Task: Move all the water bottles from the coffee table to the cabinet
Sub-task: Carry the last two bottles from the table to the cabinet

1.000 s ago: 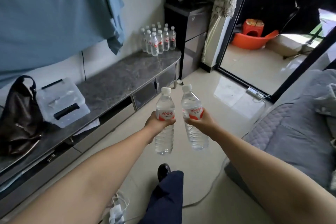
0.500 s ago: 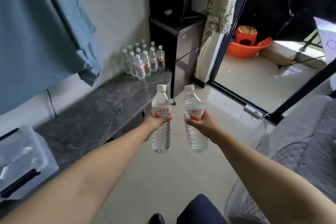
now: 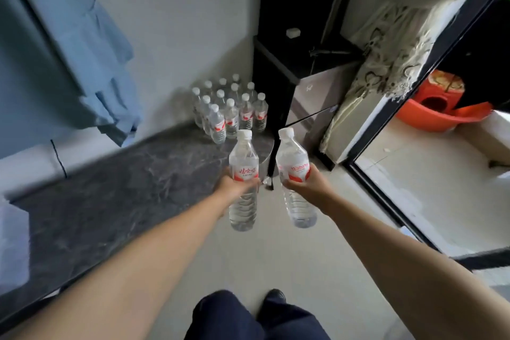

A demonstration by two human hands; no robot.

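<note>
My left hand [image 3: 233, 186] grips a clear water bottle [image 3: 243, 159] with a white cap and red label, held upright around its middle. My right hand [image 3: 309, 183] grips a second such bottle [image 3: 292, 160], tilted slightly left at the top. Both are held out in front of me, just short of the right end of the low cabinet [image 3: 116, 190] with its dark marbled top. Several matching bottles [image 3: 230, 112] stand clustered at the cabinet's far right corner against the wall, beyond my hands.
A tall black unit [image 3: 298, 44] stands right of the cabinet. A blue cloth [image 3: 63, 58] hangs on the wall at left. A patterned curtain [image 3: 392, 44] and a black-framed doorway with an orange basin [image 3: 438, 116] lie to the right. A translucent plastic box [image 3: 12, 243] sits at the left edge.
I have walked closer to the cabinet's far end; the bottle cluster appears nearer and larger. Both hands still hold their bottles the same way.
</note>
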